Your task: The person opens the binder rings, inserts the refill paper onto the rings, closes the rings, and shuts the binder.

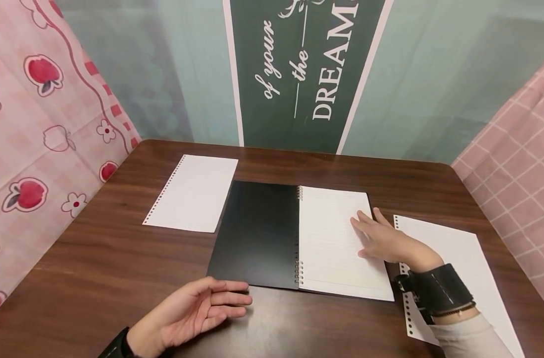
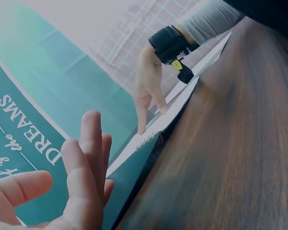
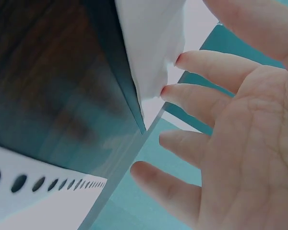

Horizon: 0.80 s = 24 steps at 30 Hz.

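A ring binder notebook (image 1: 258,233) lies spread on the table, its black cover to the left and lined white paper (image 1: 330,243) on its right side. Metal rings (image 1: 299,272) show at the top and bottom of the spine. My right hand (image 1: 381,238) rests with spread fingers on the right part of the paper; in the right wrist view two fingertips (image 3: 169,92) touch the page near its edge. Just off the cover's lower left corner, my left hand (image 1: 204,308) is held with straight fingers and nothing in it.
One loose punched sheet (image 1: 191,194) lies at the back left of the wooden table (image 1: 97,248). Another punched sheet (image 1: 450,248) lies on the right, partly under my right forearm. Behind the table hangs a green printed cloth (image 1: 294,74), with pink cloths at both sides.
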Motion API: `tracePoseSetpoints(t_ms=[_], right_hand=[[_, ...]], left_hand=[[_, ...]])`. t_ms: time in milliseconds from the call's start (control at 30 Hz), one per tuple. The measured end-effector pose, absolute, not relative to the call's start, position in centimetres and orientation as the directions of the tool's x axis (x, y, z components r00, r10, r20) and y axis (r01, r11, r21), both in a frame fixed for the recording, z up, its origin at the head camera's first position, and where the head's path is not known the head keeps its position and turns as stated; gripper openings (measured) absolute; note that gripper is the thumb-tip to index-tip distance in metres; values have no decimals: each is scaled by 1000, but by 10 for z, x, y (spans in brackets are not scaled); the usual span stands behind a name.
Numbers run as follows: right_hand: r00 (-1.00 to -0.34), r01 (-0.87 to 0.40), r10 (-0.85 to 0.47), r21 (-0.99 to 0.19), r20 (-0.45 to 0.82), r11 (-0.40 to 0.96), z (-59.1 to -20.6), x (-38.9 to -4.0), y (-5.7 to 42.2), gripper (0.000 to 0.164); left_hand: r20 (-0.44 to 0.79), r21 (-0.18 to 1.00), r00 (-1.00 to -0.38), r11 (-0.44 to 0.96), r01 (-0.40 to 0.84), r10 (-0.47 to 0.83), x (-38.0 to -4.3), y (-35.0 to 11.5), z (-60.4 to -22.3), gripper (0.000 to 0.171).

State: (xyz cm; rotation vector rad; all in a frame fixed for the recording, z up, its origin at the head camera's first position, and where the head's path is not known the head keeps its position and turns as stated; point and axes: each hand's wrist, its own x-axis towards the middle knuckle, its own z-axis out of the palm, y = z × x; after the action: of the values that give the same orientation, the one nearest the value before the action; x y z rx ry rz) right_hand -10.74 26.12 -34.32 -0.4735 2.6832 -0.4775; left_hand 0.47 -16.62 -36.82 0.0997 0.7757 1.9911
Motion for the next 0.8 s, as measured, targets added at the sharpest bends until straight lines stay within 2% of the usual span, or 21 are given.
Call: tracePoseSetpoints(t_ms=[200, 400, 533, 667, 800], right_hand=[[-870, -301, -395, -315, -297, 900, -344, -105, 264, 81], [-888, -368, -411, -215, -206, 904, -330, -113, 266, 70], [-896, -368, -418, -275, -153, 888, -314, -121, 264, 63], [-903, -388, -427, -326, -54, 862, -299, -129, 256, 54], [-914, -377, -405, -385, 11, 842, -291, -136, 249, 45]], left_hand=[[-245, 605, -553, -320, -729, 796, 0, -163, -366, 47], [-245, 788, -624, -222, -574, 742, -25, -157, -349, 42], [-293, 880, -678, -88, -467, 674, -46, -153, -339, 42], [-326, 914, -724, 7, -405, 608, -70, -152, -336, 44], [-276, 957, -791, 81, -278, 545, -100, -148, -325, 42]])
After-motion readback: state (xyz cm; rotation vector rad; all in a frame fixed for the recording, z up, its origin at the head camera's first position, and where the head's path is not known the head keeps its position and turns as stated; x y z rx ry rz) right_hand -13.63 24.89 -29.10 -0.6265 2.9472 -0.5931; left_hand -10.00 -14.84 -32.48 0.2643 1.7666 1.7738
